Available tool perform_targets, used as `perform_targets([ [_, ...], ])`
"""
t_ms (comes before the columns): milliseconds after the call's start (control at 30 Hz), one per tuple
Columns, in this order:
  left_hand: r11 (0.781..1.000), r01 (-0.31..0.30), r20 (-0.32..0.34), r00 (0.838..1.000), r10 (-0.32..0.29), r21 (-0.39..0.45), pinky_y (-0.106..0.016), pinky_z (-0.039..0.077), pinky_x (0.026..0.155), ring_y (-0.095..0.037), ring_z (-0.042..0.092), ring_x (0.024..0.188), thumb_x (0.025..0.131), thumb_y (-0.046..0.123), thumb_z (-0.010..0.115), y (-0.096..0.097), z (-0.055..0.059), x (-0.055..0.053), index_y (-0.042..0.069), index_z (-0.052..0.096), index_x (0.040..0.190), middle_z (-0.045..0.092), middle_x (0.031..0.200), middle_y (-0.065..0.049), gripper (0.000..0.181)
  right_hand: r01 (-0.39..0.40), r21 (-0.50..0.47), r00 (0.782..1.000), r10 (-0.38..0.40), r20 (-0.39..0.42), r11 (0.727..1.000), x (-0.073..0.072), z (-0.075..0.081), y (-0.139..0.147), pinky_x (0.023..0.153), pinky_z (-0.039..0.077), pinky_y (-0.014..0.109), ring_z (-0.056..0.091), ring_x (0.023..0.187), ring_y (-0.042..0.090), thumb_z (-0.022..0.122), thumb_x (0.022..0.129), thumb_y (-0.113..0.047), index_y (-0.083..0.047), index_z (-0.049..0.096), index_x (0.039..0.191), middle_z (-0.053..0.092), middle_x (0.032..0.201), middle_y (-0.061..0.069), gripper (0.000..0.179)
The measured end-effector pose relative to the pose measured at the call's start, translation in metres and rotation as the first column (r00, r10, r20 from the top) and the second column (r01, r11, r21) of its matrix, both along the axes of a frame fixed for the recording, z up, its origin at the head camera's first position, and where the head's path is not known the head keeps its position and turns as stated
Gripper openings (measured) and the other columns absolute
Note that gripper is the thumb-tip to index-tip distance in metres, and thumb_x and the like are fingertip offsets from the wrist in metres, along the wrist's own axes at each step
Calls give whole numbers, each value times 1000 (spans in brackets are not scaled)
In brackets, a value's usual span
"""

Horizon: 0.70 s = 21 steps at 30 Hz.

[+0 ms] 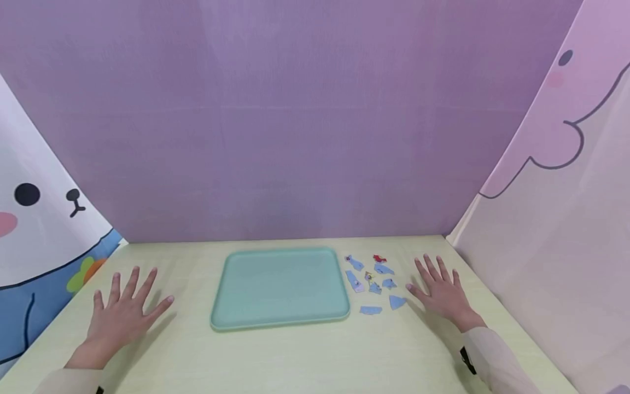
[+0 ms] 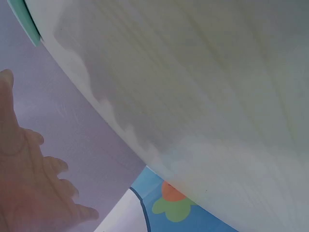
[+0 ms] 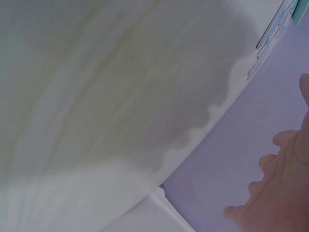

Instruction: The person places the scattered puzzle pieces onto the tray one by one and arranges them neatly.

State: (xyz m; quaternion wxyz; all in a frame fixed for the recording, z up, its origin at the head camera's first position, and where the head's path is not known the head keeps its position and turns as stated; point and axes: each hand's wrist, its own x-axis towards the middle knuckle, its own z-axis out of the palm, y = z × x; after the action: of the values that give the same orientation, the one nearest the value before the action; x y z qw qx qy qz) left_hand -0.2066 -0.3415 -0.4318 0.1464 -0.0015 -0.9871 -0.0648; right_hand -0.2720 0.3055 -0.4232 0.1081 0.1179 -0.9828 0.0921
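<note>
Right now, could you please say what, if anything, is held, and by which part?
Nothing is held: the left hand and right hand are spread, empty.

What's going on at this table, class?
A person's left hand and right hand hang open and spread over the table, holding nothing. Between them are a green tray and, to its right, small pieces, mostly blue, scattered on the table. None lies in the tray.
</note>
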Motion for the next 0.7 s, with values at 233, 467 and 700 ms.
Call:
perform_targets([
  [233, 1000, 2, -8, 1000, -2, -8, -75, -2, 93, -49, -18, 132, 85, 62, 43, 0, 0, 1, 23, -1, 148, 5, 150, -26, 85, 1, 1, 1000, -1, 10, 1000, 0, 0, 0, 103, 2, 67, 0, 140, 39, 42, 91, -53, -14, 19, 146, 11, 153, 15, 72],
  [467, 1000, 2, -4, 1000, -2, 2, -75, -4, 93, -50, -17, 132, 85, 62, 43, 2, 2, 2, 23, 0, 148, 5, 149, -26, 85, -2, -1, 1000, 2, 8, 1000, 0, 0, 1, 102, 3, 67, -1, 140, 39, 42, 90, -53, -12, 20, 146, 14, 152, 17, 73],
  [700, 1000, 10, 5, 1000, -10, -7, -75, -1, 93, -50, -16, 132, 86, 61, 43, 4, 5, 2, 22, 0, 148, 4, 150, -26, 85, -17, -12, 1000, 16, -16, 1000, -1, -3, 1, 102, 4, 67, 1, 140, 37, 44, 89, -53, -13, 21, 146, 14, 152, 16, 73],
])
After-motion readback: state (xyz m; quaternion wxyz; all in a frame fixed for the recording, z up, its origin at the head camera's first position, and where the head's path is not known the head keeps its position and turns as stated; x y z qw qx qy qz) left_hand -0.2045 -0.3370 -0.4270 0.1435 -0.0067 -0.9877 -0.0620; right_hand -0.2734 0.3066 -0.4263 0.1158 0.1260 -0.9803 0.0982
